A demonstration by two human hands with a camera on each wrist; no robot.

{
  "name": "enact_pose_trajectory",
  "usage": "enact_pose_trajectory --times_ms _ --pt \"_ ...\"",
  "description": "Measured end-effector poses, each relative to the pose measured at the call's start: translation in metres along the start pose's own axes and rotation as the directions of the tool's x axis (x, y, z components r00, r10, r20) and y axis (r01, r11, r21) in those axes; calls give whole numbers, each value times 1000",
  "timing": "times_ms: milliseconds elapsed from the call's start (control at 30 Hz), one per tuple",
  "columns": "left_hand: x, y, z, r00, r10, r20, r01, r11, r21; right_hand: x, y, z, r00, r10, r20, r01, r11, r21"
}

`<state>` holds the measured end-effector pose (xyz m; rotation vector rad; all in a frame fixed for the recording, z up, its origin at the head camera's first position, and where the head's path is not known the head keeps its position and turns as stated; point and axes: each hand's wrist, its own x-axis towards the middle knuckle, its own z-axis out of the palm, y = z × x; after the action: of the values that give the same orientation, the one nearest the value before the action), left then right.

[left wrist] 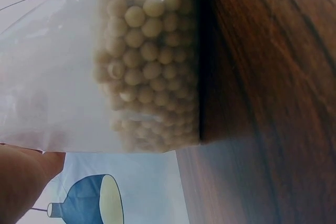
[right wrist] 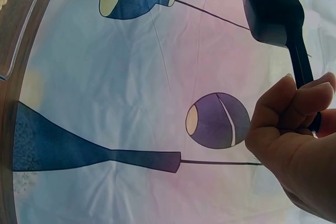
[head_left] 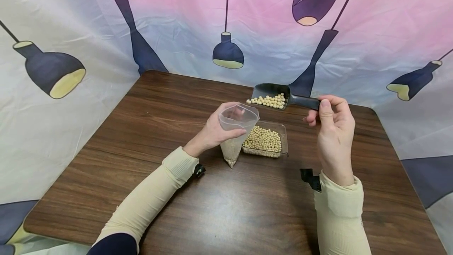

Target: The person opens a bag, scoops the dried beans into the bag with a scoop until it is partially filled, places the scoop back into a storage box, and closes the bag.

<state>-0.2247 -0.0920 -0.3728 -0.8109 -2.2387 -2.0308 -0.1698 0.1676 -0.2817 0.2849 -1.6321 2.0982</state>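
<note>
The bag (head_left: pixel 233 146) was held upright over the counter (head_left: pixel 141 148), mouth upward, just left of the tub (head_left: pixel 286 141), with beans (left wrist: pixel 149 72) packed in its lower part. The left hand's (head_left: pixel 211 130) fingers grasped it near the mouth, thumb across the front. Above and to the right of the mouth, the scoop (head_left: pixel 295 99) carried a load (head_left: pixel 270 101) of beans; the right hand's (head_left: pixel 334 135) fingers pinched the handle near its end.

The load ran right up to the scoop's lip, so a slight tip or jolt could have spilled some onto the counter or into the tub. Pinched so far from its bowl, the scoop could have twisted under the weight. The bag looked thin and soft; a slack or squeezing grip could have folded its mouth and turned beans aside.

I could not tell whether the bag's bottom touched the counter. Nor was it clear whether the fingertip showing at the mouth lay inside the bag or behind it. The right wrist view cut off the scoop's bowl and hid the load; the bag covered the tub's left end.
</note>
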Motion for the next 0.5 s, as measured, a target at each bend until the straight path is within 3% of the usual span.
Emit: enact_pose_trajectory --times_ms 167,500 --pt "-3 19 1 1000 0 7 0 1000 -3 1 -1 -1 1000 1 2 -1 1000 17" --pt "-3 20 1 1000 -1 7 1 1000 -5 0 -1 -2 1000 -3 7 3 1000 22"
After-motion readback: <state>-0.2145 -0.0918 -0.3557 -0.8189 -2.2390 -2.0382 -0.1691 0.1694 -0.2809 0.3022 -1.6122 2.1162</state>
